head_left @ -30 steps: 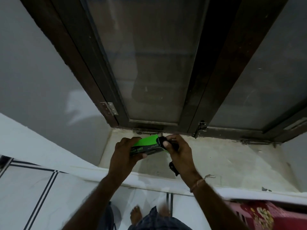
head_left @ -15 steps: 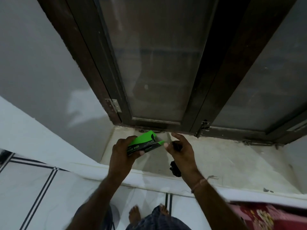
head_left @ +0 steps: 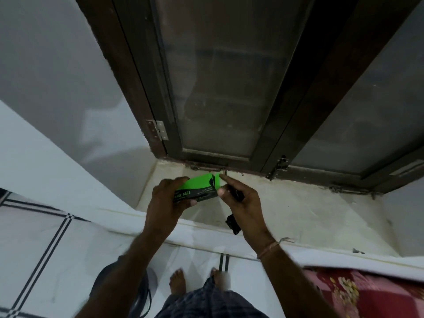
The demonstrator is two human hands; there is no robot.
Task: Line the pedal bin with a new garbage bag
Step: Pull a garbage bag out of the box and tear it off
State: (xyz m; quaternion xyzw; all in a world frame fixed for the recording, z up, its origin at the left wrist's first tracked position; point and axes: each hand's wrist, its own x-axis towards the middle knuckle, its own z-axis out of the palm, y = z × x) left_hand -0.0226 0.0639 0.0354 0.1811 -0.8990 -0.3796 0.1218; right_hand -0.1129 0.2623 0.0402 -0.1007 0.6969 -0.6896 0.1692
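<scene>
Pale stone sill (head_left: 298, 210) under a dark-framed window (head_left: 286, 99) lies beneath 2 hands. The left hand (head_left: 165, 203) grips a green box (head_left: 199, 188) (lettered "BAGE BAGS" where it shows), fingers curled round it. The right hand (head_left: 243, 203) clasps a bunched black garbage bag (head_left: 232, 223) in its palm, thumb and forefinger at the box's end flap.

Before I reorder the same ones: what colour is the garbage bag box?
The box is bright green with a black band; head view.
</scene>
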